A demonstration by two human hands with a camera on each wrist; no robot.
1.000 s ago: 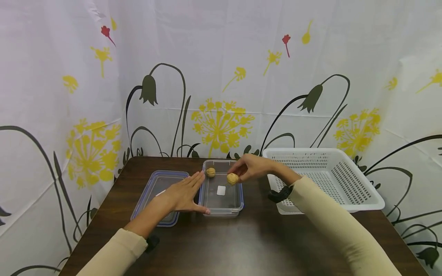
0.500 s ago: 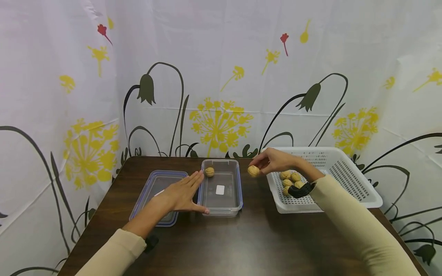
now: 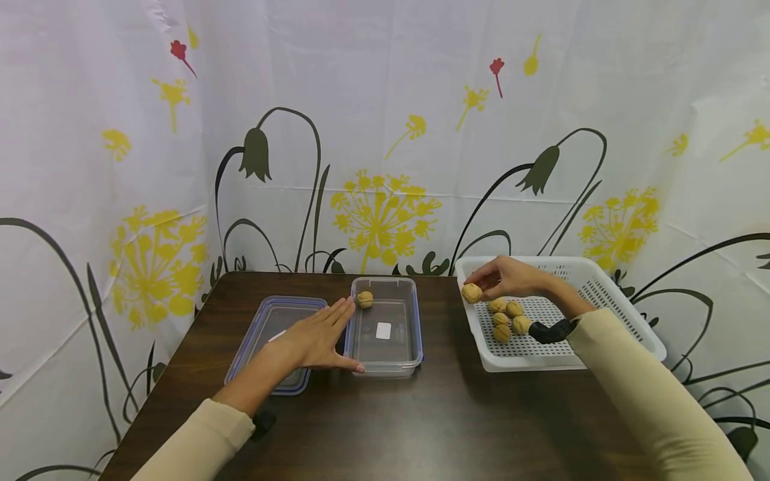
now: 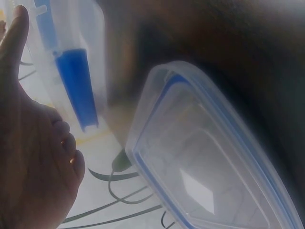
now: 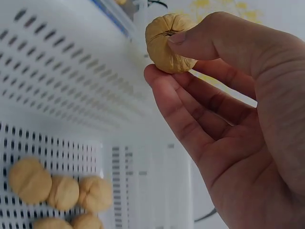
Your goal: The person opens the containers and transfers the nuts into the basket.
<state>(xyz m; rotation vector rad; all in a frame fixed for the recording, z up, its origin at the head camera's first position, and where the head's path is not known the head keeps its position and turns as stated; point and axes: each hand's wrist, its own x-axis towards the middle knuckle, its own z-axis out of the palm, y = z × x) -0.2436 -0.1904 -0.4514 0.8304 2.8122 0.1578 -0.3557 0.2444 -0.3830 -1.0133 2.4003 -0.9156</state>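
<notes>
My right hand pinches a walnut between thumb and fingers, above the left rim of the white basket. In the right wrist view the thumb presses the seam end of that walnut. Inside the basket lie several more walnuts. With fingers straight, my left hand rests along the left side of the clear plastic container. A single walnut sits near that container's far left corner. The left wrist view shows the palm beside the container wall.
A clear lid with a blue rim lies on the dark wooden table, partly under my left forearm. A flower-printed curtain hangs behind the table.
My right hand has moved right with the walnut, from above the plastic container across to the basket's left edge. The left hand has stayed at the container.
</notes>
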